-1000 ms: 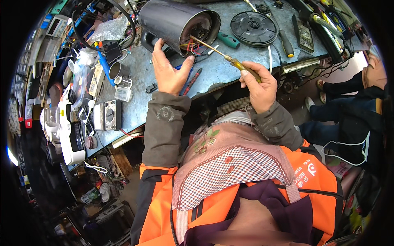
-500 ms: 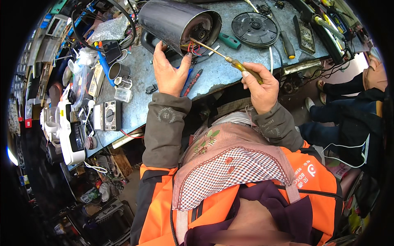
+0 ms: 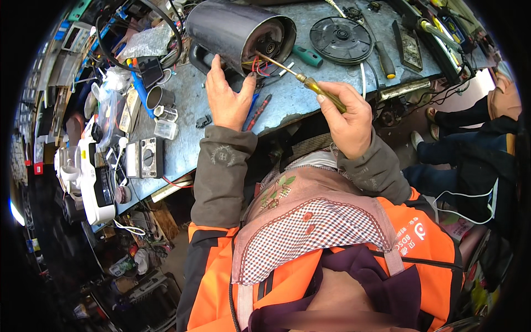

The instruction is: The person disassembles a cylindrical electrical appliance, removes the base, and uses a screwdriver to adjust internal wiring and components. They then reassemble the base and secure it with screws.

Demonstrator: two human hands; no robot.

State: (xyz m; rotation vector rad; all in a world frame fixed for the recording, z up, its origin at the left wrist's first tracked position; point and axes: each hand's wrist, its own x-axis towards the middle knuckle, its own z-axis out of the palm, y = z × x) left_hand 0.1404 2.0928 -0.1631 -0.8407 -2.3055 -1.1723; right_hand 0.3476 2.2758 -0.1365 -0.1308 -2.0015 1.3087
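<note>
A black cylindrical jug (image 3: 224, 30) with a side handle (image 3: 197, 57) lies tipped on the bench, its open end facing right. Inside that recess show a round metal centre and several red and yellow wires (image 3: 260, 66). My left hand (image 3: 228, 105) braces the jug's near side, thumb by the lower rim and fingers along the outer wall. In my right hand (image 3: 351, 119) is a screwdriver (image 3: 310, 84) with an amber handle, fingers closed round it. Its long shaft slants into the recess beside the wires; what the tip touches is too small to tell.
Right of the jug lie a teal-handled screwdriver (image 3: 307, 55), a round black cover (image 3: 341, 40) and another screwdriver (image 3: 385, 60). A red-and-black pen-like tool (image 3: 259, 112) rests near the bench edge. A multimeter (image 3: 148, 157) and metal cup (image 3: 160, 97) stand left. Another person's legs (image 3: 459, 149) show at right.
My right hand has shifted slightly left and turned, its fingers now set differently on the screwdriver handle. The tip stays in the recess, and my left hand keeps its place on the jug.
</note>
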